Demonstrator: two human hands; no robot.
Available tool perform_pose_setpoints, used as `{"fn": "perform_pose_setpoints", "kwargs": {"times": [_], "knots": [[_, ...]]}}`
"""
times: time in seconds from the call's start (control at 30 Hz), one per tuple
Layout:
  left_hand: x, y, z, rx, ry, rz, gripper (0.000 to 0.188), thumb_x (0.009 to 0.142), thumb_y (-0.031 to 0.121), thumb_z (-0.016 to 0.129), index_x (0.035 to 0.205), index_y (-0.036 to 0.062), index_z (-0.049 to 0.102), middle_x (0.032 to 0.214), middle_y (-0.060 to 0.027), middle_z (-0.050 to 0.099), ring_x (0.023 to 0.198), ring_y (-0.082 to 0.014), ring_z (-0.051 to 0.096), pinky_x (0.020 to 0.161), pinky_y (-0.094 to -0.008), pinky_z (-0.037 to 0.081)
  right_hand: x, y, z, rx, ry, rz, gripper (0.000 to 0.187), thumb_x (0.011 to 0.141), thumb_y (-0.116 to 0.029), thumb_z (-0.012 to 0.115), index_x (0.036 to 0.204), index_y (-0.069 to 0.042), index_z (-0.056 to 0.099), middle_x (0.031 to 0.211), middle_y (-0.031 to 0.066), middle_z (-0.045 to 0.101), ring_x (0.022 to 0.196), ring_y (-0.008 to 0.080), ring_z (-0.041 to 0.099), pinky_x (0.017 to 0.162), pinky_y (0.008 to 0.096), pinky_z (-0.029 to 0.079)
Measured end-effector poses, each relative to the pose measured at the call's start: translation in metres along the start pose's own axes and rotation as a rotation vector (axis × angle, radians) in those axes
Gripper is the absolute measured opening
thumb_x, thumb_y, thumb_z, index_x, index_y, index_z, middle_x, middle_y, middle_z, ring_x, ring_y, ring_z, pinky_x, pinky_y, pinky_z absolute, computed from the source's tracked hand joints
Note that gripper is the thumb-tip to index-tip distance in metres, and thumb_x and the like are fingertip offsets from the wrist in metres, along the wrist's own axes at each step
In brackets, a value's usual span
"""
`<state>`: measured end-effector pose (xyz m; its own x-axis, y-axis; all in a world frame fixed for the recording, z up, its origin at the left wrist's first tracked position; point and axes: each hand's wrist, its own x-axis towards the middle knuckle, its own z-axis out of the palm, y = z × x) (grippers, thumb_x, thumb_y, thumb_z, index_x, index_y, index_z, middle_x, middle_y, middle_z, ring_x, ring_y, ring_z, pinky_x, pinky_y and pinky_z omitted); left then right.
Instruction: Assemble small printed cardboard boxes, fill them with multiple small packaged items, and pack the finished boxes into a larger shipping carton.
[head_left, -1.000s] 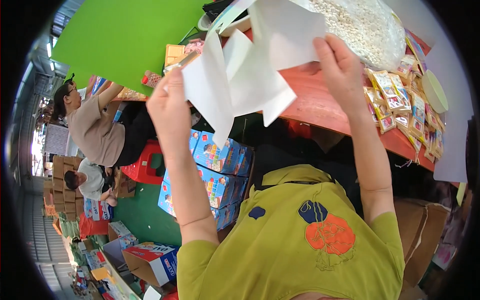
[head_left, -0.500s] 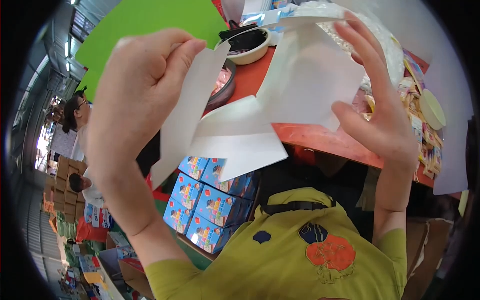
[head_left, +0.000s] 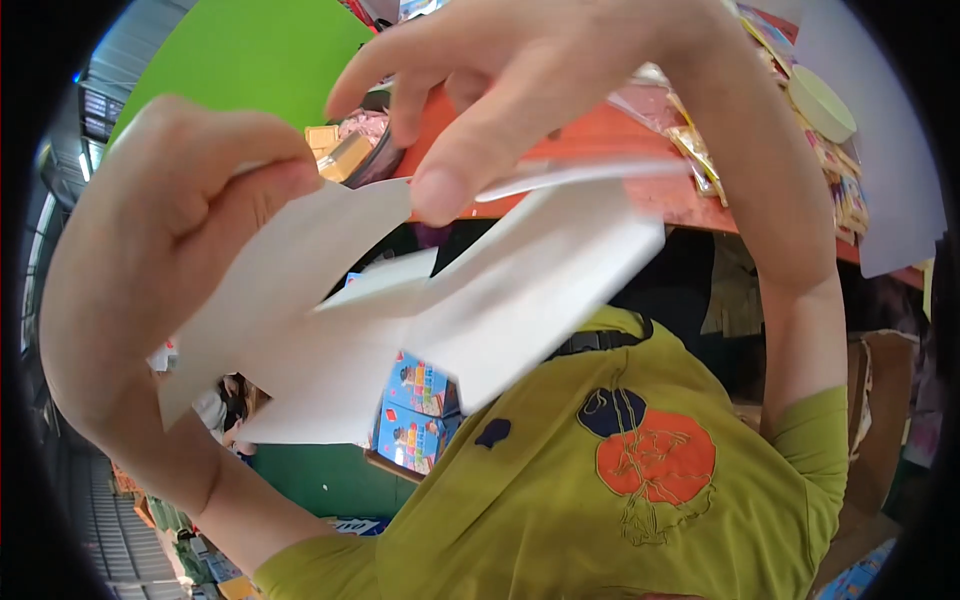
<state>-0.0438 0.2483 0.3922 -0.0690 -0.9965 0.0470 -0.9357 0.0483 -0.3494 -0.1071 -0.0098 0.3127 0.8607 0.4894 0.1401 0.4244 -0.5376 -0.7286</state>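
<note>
A partly unfolded white card box [head_left: 350,345] is held up in front of my chest, its flaps spread at different angles and slightly blurred. My left hand [head_left: 170,225] is closed on it, pinching a flap at the upper left between thumb and bent fingers. Above the box, my right hand [head_left: 570,75] reaches across to the left with fingers apart. Its thumb lies at the upper edge of a flap; whether it presses on the card I cannot tell.
Beyond my hands is a red table [head_left: 590,140] with a dark bowl of small packets [head_left: 350,145]. More packets and a pale round bowl [head_left: 822,104] sit to the right. Printed blue boxes [head_left: 410,420] are stacked below. A green panel [head_left: 240,60] rises at the far left.
The white box has come lower, nearer my body, and tilted. My right hand has swung left from its far side to above the flaps. My left hand has shifted left and down, still pinching.
</note>
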Motion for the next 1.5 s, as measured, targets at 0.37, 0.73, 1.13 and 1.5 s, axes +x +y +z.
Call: {"fn": "perform_pose_setpoints", "kwargs": {"times": [0.37,0.73,1.13,1.5], "knots": [[0.143,-0.027,0.033,-0.576,-0.652,-0.207,0.054,0.094,0.053,0.071,0.117,0.0049,0.075,0.088,-0.0081,0.074,0.078,-0.0134,0.068,0.069,-0.0236,0.055,-0.055,0.022,0.036,-0.357,0.156,0.377,0.023,0.096,-0.021,0.065,0.106,-0.003,0.074,0.089,0.0090,0.068,0.086,0.0199,0.064,0.082,0.0287,0.049],[0.198,0.046,0.142,-0.971,-0.258,0.114,0.047,0.101,0.036,0.064,0.130,-0.0012,0.065,0.144,-0.0211,0.055,0.133,-0.0289,0.053,0.106,-0.0383,0.047,-0.233,0.102,0.084,-0.314,0.322,1.089,0.037,0.101,-0.033,0.061,0.120,-0.002,0.070,0.099,0.0134,0.073,0.091,0.0187,0.068,0.081,0.0340,0.052],[0.130,0.155,0.359,-1.369,-0.276,0.164,0.077,0.090,0.050,0.074,0.144,0.0014,0.050,0.133,-0.0268,0.060,0.116,-0.0406,0.062,0.097,-0.0427,0.052,-0.374,0.068,0.151,0.341,0.927,1.153,0.036,0.101,-0.011,0.064,0.135,0.002,0.062,0.127,0.0067,0.069,0.115,0.0158,0.064,0.101,0.0312,0.048],[0.163,0.187,0.446,-1.322,-0.159,0.201,0.069,0.090,0.035,0.076,0.144,-0.0006,0.052,0.132,-0.0212,0.064,0.120,-0.0321,0.061,0.102,-0.0385,0.048,-0.286,0.033,0.158,0.693,0.957,0.940,0.032,0.100,-0.003,0.059,0.131,0.004,0.063,0.120,0.0088,0.070,0.111,0.0139,0.065,0.096,0.0289,0.049]]}}
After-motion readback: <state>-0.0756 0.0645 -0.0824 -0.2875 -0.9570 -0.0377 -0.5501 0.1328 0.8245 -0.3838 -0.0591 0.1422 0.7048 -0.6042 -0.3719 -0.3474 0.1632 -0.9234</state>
